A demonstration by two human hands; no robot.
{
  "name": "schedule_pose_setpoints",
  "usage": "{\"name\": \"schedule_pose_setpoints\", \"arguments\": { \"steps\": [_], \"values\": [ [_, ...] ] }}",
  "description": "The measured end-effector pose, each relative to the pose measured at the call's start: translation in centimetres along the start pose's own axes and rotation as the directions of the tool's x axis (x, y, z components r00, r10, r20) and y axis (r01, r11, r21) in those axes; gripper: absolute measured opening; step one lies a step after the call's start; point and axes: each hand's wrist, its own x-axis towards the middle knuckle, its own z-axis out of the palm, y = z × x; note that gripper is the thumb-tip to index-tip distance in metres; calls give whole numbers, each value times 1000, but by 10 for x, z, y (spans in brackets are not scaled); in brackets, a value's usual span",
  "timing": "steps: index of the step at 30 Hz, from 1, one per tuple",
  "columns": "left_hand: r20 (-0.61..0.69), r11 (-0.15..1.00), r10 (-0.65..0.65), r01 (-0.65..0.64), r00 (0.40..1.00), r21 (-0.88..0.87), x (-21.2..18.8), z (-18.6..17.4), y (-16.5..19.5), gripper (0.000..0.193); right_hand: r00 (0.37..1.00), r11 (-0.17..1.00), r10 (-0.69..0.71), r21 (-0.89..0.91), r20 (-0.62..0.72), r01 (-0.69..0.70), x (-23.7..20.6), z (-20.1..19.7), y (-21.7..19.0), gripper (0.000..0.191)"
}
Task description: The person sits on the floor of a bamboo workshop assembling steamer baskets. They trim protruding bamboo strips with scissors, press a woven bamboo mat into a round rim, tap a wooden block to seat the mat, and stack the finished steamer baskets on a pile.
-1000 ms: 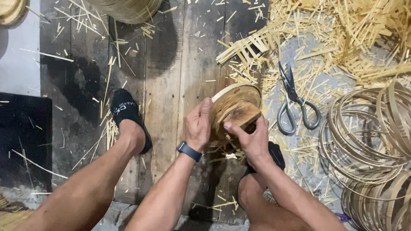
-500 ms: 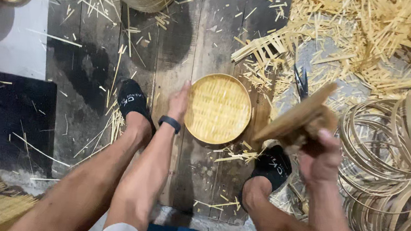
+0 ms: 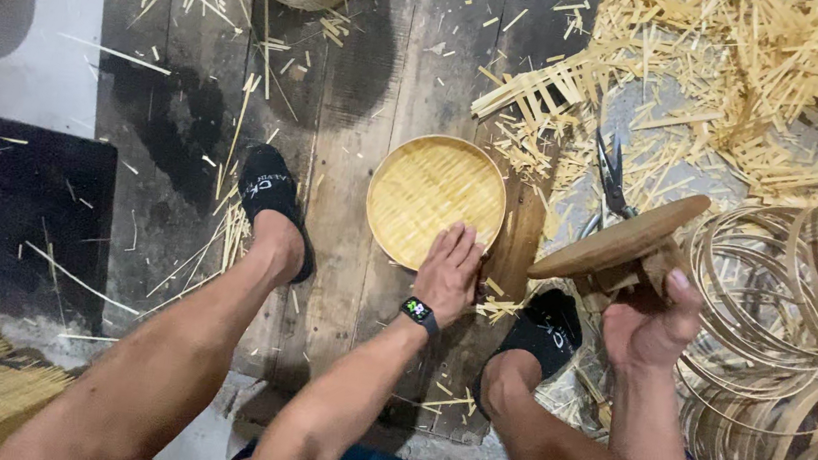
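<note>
Here, woven tray (image 3: 429, 198) under left grip (image 3: 449, 273).

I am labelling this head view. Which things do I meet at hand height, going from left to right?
Left slipper → round woven tray with the left hand on its edge → right slipper → right hand holding a round wooden disc → bamboo hoops.

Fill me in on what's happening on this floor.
A person sits on the plank floor doing bamboo craft. The left hand rests on the rim of a round woven tray lying flat between the feet. The right hand holds up a round wooden disc tool by its underside. Scissors lie among bamboo offcuts, with bamboo hoops piled at the right.
</note>
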Motion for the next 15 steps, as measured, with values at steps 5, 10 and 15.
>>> {"name": "schedule_pose_setpoints", "arguments": {
  "steps": [5, 10, 15],
  "values": [
    [119, 969, 213, -226, 970, 103, 2, -38, -39, 55, 1000, 999, 1, 39, -3, -1, 1, -4, 9, 62],
    [126, 724, 610, -615, 782, 312, 91, -125, -94, 48, 999, 1000, 29, -1, -18, -29, 2, 2, 14, 65],
    [-157, 732, 596, -453, 788, 509, 212, -260, -137, 39, 999, 999, 46, 17, 25, -46, 2, -1, 16, 66]
  ]
}}
